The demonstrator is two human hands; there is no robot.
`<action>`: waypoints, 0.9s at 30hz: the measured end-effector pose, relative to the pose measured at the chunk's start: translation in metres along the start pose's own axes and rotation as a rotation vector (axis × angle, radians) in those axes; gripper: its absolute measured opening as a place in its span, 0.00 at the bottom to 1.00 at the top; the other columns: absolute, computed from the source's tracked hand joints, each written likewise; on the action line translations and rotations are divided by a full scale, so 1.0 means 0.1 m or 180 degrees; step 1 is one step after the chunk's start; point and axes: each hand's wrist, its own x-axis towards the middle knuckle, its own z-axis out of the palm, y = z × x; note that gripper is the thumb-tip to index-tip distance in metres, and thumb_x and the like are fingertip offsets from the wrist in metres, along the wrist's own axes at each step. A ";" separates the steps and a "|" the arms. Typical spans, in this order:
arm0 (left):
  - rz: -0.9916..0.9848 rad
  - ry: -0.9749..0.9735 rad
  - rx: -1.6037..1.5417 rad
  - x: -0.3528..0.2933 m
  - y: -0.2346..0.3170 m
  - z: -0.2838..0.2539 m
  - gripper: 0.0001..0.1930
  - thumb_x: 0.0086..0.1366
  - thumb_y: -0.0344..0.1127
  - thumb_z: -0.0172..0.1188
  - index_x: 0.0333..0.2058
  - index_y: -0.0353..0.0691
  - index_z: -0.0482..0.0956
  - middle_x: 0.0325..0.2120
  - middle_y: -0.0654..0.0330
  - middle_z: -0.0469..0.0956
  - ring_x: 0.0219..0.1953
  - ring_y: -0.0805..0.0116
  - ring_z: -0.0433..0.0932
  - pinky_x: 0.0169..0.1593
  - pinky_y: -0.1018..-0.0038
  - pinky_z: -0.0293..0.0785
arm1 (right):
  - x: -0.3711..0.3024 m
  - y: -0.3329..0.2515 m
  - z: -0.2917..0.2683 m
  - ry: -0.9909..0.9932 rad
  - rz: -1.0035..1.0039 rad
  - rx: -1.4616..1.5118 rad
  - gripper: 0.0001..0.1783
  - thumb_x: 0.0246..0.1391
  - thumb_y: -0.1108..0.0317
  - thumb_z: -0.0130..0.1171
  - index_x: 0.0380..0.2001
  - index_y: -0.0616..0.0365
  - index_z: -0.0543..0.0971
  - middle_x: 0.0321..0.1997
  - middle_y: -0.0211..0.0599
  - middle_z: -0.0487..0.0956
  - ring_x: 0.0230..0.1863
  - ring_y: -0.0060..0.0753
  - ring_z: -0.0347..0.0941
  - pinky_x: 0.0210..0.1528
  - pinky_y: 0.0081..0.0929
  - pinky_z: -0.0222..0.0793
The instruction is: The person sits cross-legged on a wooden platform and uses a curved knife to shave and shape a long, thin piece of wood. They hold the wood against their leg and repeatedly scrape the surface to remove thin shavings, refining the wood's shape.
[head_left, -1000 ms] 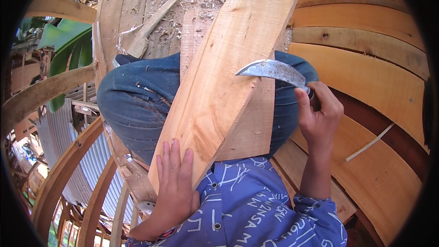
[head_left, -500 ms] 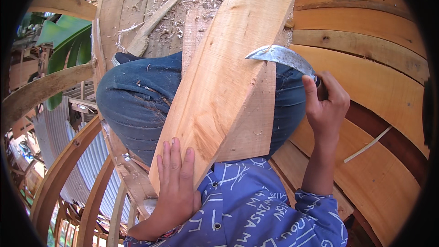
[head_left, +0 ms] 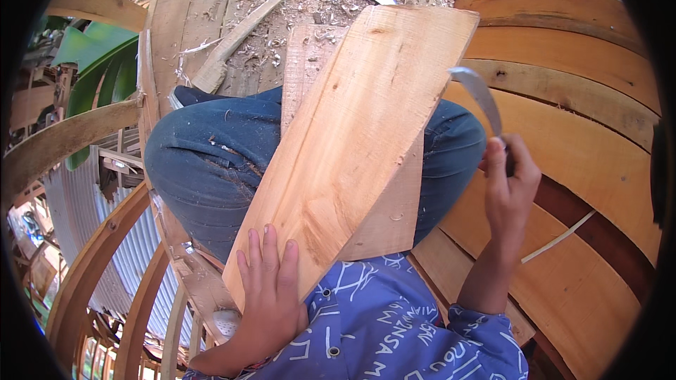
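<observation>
A long, pale wooden board (head_left: 352,134) slants across my crossed legs, its near end against my shirt. My left hand (head_left: 271,285) lies flat on that near end, fingers stretched out. In my right hand (head_left: 512,179) is the dark handle of a curved, sickle-like knife (head_left: 479,95). Its blade tip is by the board's right edge, toward the far end; whether it touches the wood I cannot tell. A second wooden board (head_left: 394,214) lies under the first, across my lap.
Curved wooden planks (head_left: 563,127) form a wall on my right. Bent ribs (head_left: 91,260) rise on the left, with corrugated metal sheeting (head_left: 144,246) beyond them. Shavings (head_left: 282,42) cover the planks ahead, where a long wooden stick (head_left: 243,32) lies. A thin strip (head_left: 558,237) rests at right.
The knife has moved right and its blade has turned more upright, its tip shifting from over the board to its right edge. My left hand stays on the board.
</observation>
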 end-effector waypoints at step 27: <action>0.0201 -0.0002 -0.0090 -0.01 -0.17 0.00 0.41 0.45 0.26 0.50 0.62 0.26 0.51 0.60 0.24 0.47 0.63 0.21 0.44 0.59 0.31 0.36 | 0.91 0.17 -0.04 0.0617 -0.0070 -0.2266 0.40 0.50 0.31 0.51 0.12 0.64 0.71 0.14 0.52 0.70 0.18 0.53 0.67 0.22 0.43 0.62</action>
